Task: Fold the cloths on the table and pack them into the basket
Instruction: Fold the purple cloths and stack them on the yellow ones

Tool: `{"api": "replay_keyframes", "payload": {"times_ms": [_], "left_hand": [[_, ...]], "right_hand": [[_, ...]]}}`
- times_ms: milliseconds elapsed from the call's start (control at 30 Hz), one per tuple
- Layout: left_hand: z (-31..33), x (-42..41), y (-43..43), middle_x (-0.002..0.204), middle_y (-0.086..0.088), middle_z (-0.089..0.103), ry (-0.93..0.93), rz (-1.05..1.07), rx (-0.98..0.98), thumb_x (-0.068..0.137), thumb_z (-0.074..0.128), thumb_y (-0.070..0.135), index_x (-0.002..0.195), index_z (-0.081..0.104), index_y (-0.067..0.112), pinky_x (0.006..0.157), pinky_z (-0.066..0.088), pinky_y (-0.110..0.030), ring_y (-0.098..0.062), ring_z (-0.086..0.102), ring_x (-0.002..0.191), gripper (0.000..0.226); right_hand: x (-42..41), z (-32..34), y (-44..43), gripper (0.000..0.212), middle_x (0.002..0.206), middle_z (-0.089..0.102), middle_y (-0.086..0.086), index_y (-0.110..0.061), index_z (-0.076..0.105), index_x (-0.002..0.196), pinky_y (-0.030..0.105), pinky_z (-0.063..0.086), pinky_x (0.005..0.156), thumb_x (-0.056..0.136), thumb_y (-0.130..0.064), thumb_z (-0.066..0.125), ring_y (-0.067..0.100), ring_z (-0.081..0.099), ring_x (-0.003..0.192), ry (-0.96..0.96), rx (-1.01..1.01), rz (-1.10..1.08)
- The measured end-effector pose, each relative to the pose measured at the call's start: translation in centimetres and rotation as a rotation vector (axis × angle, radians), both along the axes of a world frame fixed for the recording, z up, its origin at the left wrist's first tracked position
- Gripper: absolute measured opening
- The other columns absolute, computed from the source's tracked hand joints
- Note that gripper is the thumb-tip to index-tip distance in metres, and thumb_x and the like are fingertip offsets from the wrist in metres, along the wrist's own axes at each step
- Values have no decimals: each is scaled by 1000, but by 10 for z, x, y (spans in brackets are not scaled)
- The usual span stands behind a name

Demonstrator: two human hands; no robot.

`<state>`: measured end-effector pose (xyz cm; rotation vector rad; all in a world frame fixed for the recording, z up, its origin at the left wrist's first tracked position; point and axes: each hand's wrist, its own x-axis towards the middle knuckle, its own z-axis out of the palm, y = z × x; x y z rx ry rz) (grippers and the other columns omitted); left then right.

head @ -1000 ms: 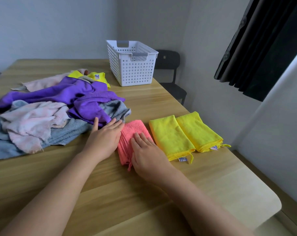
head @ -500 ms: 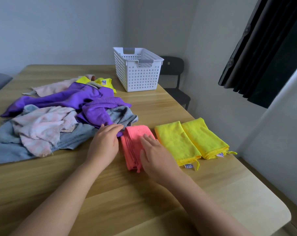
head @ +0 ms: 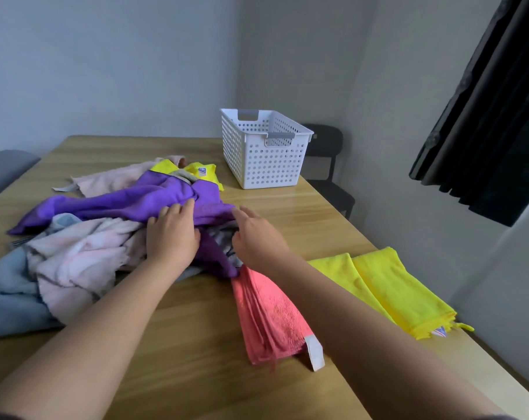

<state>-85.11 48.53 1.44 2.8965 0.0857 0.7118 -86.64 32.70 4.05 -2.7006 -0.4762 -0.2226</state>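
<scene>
- The left hand [head: 172,234] lies on top of the heap of loose cloths, its fingers curled down into the purple cloth [head: 120,204] and gripping a fold of it
- The right hand [head: 257,234] reaches in just beside it with its fingers loosely spread and nearly straight, holding nothing; its fingertips are at the right edge of the purple cloth, though whether they touch the cloth cannot be told
- A flap of the purple cloth hangs between the two hands, with a grey cloth [head: 226,241] showing behind it
- In the heap around the purple cloth are a pale pink cloth [head: 84,256] in front, a blue cloth [head: 8,292] at the near left, and a loose yellow cloth [head: 202,172] at the far side
- A folded coral cloth [head: 269,316] lies flat on the wooden worktop [head: 181,328] under the right forearm; its far end touches the heap and a white tag [head: 314,353] sticks out at its near end
- Two folded yellow cloths lie side by side to its right, edges touching: the inner yellow cloth [head: 342,274] is partly hidden by the forearm, and the outer yellow cloth [head: 399,292] lies near the worktop's right edge
- The white perforated basket [head: 266,165] stands upright at the far right of the worktop, near the heap and well apart from the folded cloths
- A dark chair [head: 326,153] stands behind the basket, and a dark curtain [head: 484,101] hangs at the right
</scene>
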Motion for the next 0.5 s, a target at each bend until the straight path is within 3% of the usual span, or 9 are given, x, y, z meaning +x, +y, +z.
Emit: {"api": "replay_keyframes", "payload": {"times_ms": [100,233,333,433,500], "left_hand": [[-8,2,0,105,-18,59,-41,-16,8,80,63,9,113,63,8,78,40,-45,-38,54,100,34],[-1,-4,2,86,-13,59,-165,-95,-19,65,72,-2,88,64,11,68,40,-43,-36,58,83,28],[18,-11,2,87,-13,56,-302,-155,-67,62,68,-7,84,57,9,66,40,-43,-37,56,80,29],[49,-22,-8,96,-18,57,-384,-217,-214,71,56,-11,92,51,3,64,37,-41,-42,56,83,26],[73,-35,-18,96,-17,58,-398,-207,-360,80,48,-7,101,47,3,62,33,-39,-42,56,83,23]], "right_hand": [[18,-7,8,58,148,39,4,-16,31,147,38,36,101,90,-7,40,28,36,132,-60,4,2],[27,-12,13,37,116,59,5,-20,58,124,34,34,83,88,-15,50,28,49,112,-191,-32,-38],[24,1,14,27,103,62,4,-18,66,108,34,33,80,85,-13,54,26,53,102,-270,187,-61],[12,26,10,25,97,65,4,-14,66,106,35,43,82,83,-10,58,22,57,92,-337,440,-35],[-1,43,3,24,96,66,-1,-13,63,110,24,46,81,86,-14,62,11,59,86,-256,629,10]]}}
